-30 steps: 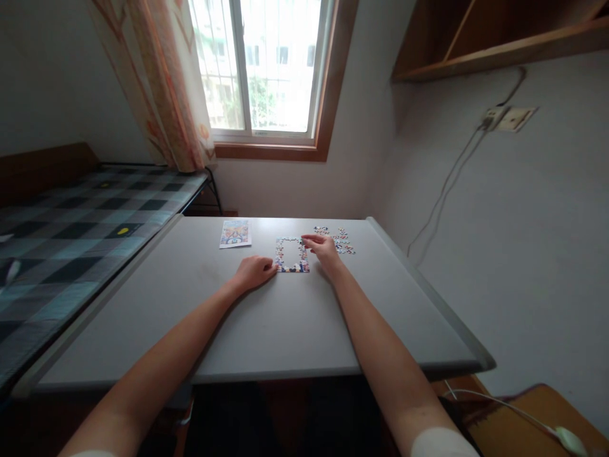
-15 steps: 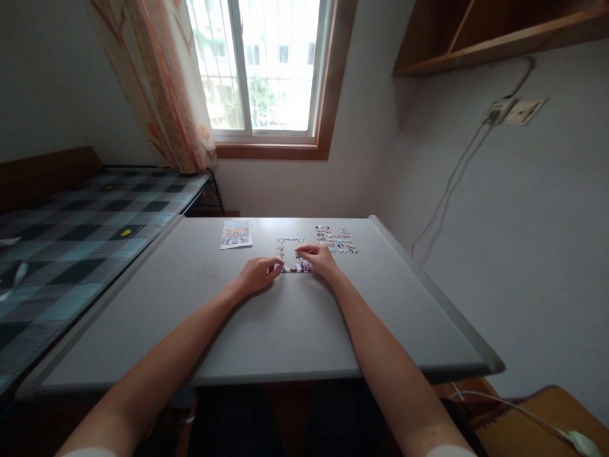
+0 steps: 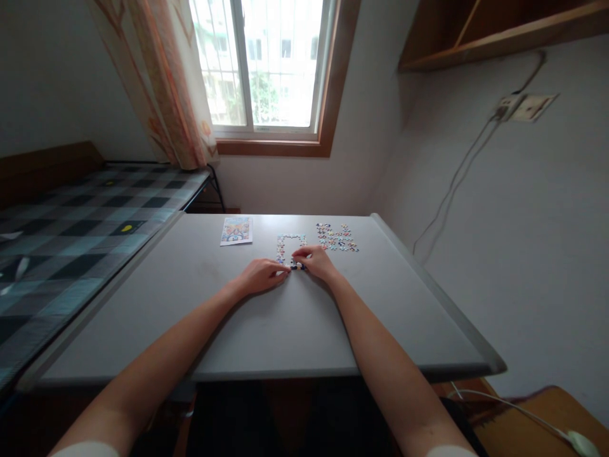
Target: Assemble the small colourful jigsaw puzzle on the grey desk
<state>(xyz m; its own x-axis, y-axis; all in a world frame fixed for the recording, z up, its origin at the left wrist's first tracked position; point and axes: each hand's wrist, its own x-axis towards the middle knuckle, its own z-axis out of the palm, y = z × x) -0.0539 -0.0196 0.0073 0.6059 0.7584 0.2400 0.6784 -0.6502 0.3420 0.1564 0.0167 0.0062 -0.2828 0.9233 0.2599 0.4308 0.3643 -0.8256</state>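
A rectangular frame of joined jigsaw puzzle pieces (image 3: 291, 237) lies on the grey-white table (image 3: 200, 266), its middle bare. My left hand (image 3: 263, 275) rests at its lower left corner, fingers stretched out and fingertips on the bottom row. My right hand (image 3: 318, 260) is over the frame's right side, thumb and forefinger pinched on a small puzzle piece (image 3: 292, 259) just inside the bottom row. The hand hides part of the right side. Loose puzzle pieces (image 3: 337, 237) are spread beyond my right hand.
A printed picture sheet (image 3: 236, 231) lies at the table's back left. To the left stands a bed with a checked cover (image 3: 95, 209). A wall with a socket (image 3: 521, 107) and hanging cables is on the right; a window (image 3: 266, 70) is ahead.
My left hand has slid right along the bottom row, its fingers straighter. My right hand has brought the pinched piece slightly left and down towards that row. The view has shifted slightly.
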